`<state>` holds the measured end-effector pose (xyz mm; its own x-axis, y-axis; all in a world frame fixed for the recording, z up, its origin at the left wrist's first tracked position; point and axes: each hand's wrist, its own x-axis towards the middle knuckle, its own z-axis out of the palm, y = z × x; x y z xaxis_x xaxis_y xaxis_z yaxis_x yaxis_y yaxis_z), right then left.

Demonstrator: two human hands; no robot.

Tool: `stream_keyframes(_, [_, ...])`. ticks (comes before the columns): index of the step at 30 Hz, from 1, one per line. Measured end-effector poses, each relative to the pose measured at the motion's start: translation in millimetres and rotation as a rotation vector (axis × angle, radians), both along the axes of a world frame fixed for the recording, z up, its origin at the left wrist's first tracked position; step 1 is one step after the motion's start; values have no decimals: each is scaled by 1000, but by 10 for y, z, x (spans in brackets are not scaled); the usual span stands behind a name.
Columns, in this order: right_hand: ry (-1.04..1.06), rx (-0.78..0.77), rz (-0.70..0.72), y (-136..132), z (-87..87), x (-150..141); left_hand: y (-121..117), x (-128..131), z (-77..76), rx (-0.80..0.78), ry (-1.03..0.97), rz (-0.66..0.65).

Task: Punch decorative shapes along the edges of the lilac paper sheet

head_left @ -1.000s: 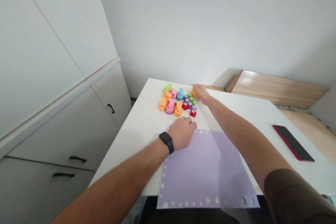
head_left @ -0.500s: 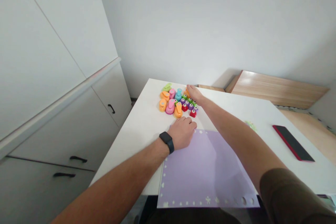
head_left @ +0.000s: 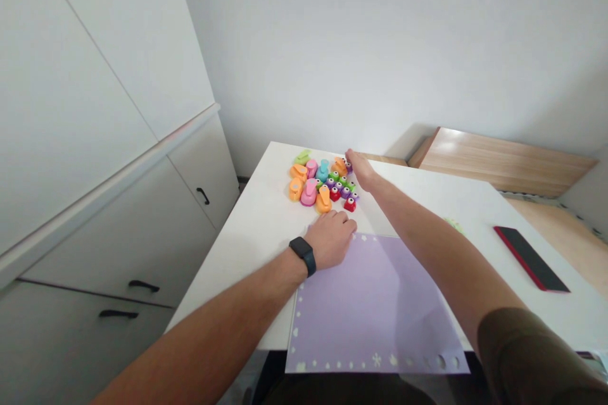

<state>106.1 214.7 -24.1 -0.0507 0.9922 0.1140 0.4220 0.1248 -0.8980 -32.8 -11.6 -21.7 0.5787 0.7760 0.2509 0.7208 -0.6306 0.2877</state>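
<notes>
left hand (head_left: 330,239) rests loosely, holding nothing, at the punched lilac sheet's (head_left: 375,307) top edge, maybe steadying it | right hand (head_left: 361,171) reaches past the craft punches (head_left: 323,185) on the white table (head_left: 256,228), orange punch (head_left: 339,166) by its fingertips, grip can't tell

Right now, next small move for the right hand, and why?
Probably grip the rear orange craft punch: the right hand's fingers sit right beside it, while the left hand rests at the top edge of the lilac sheet.

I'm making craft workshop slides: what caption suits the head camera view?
Right hand reaches the colourful craft punches while left hand rests beside a lilac sheet.
</notes>
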Motion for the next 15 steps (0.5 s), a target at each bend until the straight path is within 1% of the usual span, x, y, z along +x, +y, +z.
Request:
stream_keyframes(6, [37,-38,21,-32,-65,-155,9,1,6,8,6,-13])
stream_keyframes(10, [44,-22,62,-77,-46,-261,5,2,16,10,16,-19])
stream_keyframes(12, [49,-4,73,-101,-21,-266,4,4,21,7,19,-16])
stream_keyframes(15, [64,17,51,-152,16,-199,2,6,25,5,19,-5])
